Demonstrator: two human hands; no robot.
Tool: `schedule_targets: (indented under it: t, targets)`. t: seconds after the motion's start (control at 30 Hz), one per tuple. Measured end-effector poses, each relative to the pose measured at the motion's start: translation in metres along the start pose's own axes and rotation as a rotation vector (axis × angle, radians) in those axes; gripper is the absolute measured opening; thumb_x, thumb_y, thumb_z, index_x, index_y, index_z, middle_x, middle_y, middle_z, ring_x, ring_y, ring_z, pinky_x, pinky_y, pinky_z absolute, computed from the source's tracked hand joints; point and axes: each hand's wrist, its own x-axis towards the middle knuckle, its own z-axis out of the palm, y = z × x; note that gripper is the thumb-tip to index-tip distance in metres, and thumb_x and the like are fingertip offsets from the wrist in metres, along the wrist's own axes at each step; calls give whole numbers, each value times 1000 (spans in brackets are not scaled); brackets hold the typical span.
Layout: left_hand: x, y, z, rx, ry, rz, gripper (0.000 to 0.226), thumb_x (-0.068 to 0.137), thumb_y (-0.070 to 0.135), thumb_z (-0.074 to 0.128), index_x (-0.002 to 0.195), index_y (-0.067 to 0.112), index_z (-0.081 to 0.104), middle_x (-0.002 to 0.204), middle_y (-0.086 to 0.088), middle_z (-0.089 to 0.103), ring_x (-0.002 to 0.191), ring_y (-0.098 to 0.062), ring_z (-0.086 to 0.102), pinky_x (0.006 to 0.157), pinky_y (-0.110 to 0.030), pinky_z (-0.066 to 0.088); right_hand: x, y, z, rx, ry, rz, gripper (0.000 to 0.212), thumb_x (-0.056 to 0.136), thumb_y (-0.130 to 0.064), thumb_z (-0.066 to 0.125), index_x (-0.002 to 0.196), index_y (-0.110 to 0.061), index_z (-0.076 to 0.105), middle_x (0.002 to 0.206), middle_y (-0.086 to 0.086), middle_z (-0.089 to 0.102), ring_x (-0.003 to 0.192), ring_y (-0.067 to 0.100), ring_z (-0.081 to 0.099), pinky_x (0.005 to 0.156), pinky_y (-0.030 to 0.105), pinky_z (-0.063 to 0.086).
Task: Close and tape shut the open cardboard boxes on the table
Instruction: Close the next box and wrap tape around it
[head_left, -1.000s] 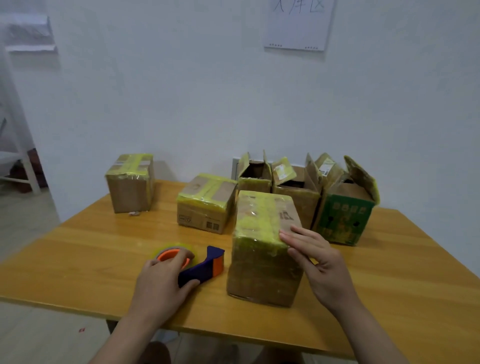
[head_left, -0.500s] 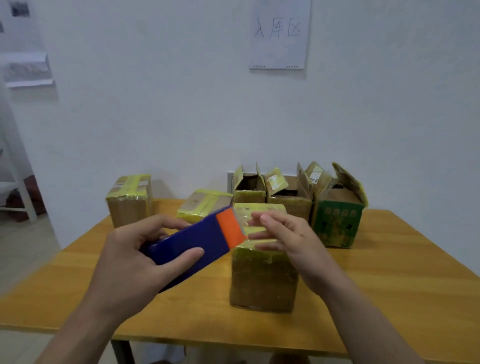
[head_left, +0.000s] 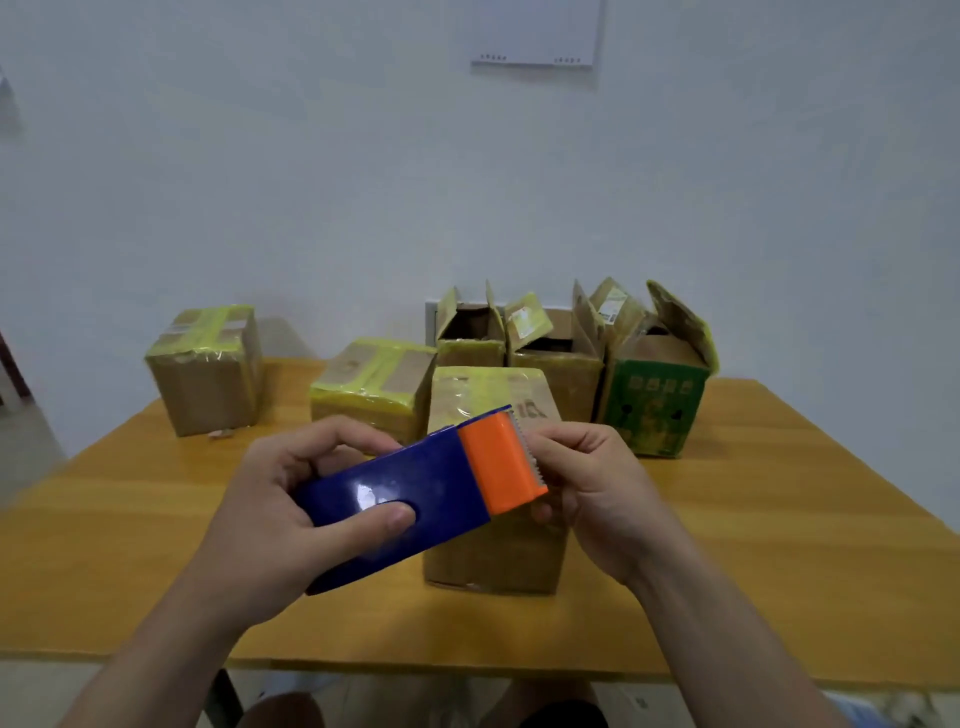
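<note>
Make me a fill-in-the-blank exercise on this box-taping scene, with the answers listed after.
1. The left hand grips a blue plastic tape dispenser whose toothed end is coloured ___.
2. The right hand pinches at that end, in front of a brown cardboard box sealed with ___ tape.
3. Open cardboard boxes at the back of the wooden table number ___.
4. The rightmost open box has a front printed ___.

Answers: orange; yellow; three; green.

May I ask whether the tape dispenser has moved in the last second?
Yes. The tape dispenser has risen off the table, where it lay left of the nearest taped box; the left hand now holds it before that box.
</note>
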Motion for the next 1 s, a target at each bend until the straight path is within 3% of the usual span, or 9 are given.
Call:
schedule_targets:
  t: [0.3, 0.5, 0.6, 0.9, 1.0]
  targets:
    - [14, -7, 1, -25, -73, -64, 32, 70, 38, 83, 100, 31, 73, 90, -6, 80, 77, -24, 77, 57, -24, 59, 1, 0, -11, -125, 60, -77, 18, 92, -19, 70, 96, -5, 81, 79, 13, 75, 62, 10, 62, 50, 18, 47]
    - [9, -9, 1, -31, -168, -147, 29, 76, 37, 82, 103, 36, 72, 92, -8, 80, 81, -28, 77, 59, -26, 61, -11, 10, -18, -186, 113, -104, 28, 79, -35, 72, 88, -10, 81, 73, 10, 73, 60, 13, 60, 51, 19, 47]
    - [13, -7, -5, 4, -188, -145, 29, 78, 28, 75, 104, 39, 70, 92, -7, 80, 81, -27, 77, 59, -26, 61, -12, 12, -25, -194, 135, -103, 22, 80, -31, 74, 85, -11, 82, 70, 8, 71, 59, 14, 60, 50, 20, 46]
    - [19, -2, -10, 49, -266, -97, 30, 79, 33, 80, 106, 38, 68, 92, -8, 79, 80, -27, 77, 59, -27, 62, -16, 13, -30, -195, 137, -127, 21, 81, -31, 74, 86, -12, 83, 72, 10, 72, 60, 13, 60, 51, 19, 47]
    - [20, -3, -17, 45, -233, -104, 28, 79, 31, 79, 105, 36, 68, 92, -9, 79, 79, -29, 77, 59, -28, 62, -19, 11, -44, -142, 243, -142, 23, 77, -29, 74, 84, -9, 82, 67, 5, 69, 57, 11, 57, 50, 19, 46]
